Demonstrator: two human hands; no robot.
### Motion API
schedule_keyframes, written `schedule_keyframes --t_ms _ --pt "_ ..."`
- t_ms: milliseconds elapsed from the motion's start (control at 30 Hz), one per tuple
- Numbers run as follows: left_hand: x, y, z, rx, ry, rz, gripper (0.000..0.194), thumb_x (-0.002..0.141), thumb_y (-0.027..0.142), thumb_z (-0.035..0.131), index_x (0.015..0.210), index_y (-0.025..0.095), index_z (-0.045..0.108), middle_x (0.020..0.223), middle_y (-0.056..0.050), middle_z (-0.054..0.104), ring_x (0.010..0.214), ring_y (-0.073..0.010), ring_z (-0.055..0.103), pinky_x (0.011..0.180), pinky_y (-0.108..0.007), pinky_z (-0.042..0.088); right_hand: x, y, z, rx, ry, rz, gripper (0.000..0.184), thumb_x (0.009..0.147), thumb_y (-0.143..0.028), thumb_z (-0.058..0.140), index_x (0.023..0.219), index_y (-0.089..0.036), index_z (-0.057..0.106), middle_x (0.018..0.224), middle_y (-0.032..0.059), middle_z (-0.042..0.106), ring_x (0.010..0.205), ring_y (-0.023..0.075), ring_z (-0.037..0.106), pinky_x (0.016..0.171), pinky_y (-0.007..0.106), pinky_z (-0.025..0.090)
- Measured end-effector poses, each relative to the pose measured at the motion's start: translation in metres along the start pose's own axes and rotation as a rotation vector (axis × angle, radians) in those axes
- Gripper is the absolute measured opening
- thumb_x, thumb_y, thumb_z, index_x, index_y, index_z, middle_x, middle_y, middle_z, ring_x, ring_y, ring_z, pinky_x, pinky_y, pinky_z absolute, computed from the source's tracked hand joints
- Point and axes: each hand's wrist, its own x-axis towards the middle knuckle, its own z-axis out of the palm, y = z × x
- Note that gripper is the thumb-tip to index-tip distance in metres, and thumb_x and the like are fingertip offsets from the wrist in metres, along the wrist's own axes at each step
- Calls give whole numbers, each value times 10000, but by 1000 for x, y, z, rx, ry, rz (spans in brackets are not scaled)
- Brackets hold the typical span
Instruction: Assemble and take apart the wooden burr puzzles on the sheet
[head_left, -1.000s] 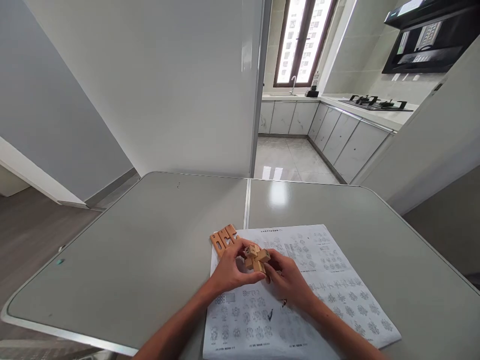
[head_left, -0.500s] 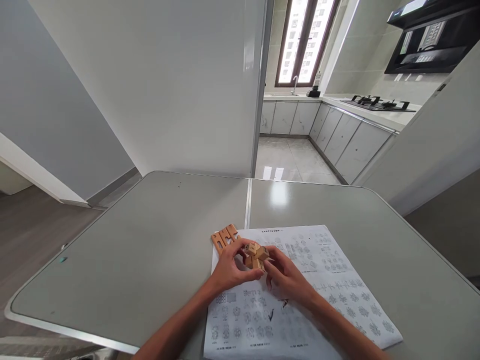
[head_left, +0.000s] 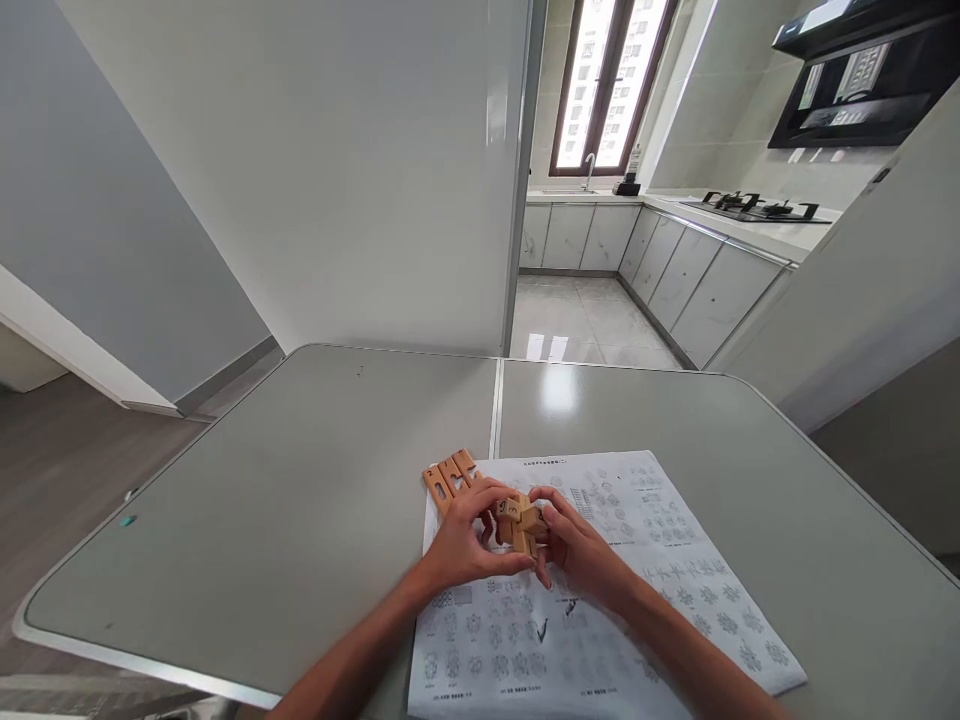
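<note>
- Left hand (head_left: 465,540) and right hand (head_left: 574,545) both grip the wooden burr puzzle (head_left: 521,522) between them.
- Loose notched wooden pieces (head_left: 450,474) lie at eleven o'clock, nearer the left hand, on the instruction sheet (head_left: 660,560).

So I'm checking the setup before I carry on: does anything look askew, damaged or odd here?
Nothing is damaged or spilled. The instruction sheet lies slightly askew on the table, and loose wooden pieces sit at its far left corner. Both the left hand and right hand hold the wooden puzzle.

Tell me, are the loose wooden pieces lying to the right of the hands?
No, the loose wooden pieces lie on the table beyond the left hand, at the paper sheet's far left corner.
</note>
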Motion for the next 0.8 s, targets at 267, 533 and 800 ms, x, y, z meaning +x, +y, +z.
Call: schedule_keyframes --t_ms 267,533,800 --pt "-2 -3 4 76 34 68 590 615 423 937 1123 203 735 1037 -68 693 743 -146 591 584 -239 478 0 0 -3 -8 53 58 429 949 -603 687 1103 -244 510 705 -42 634 534 130 590 495 249 535" --pt "-2 -2 2 91 34 64 601 628 489 942 1119 211 734 1007 -66 697 710 -140 574 570 -242 471 -1 -6 5 -55 80 58 472 924 -656 690 1090 -239 546 735 -24 664 526 137 592 509 270 521" --pt "-2 -1 -1 52 69 59 634 681 539 917 1186 205 730 1023 -66 684 686 -123 565 590 -245 498 -5 -9 8 -211 41 49 520 1044 -670 477 1031 -176 638 632 -16 625 486 113 513 524 250 454"
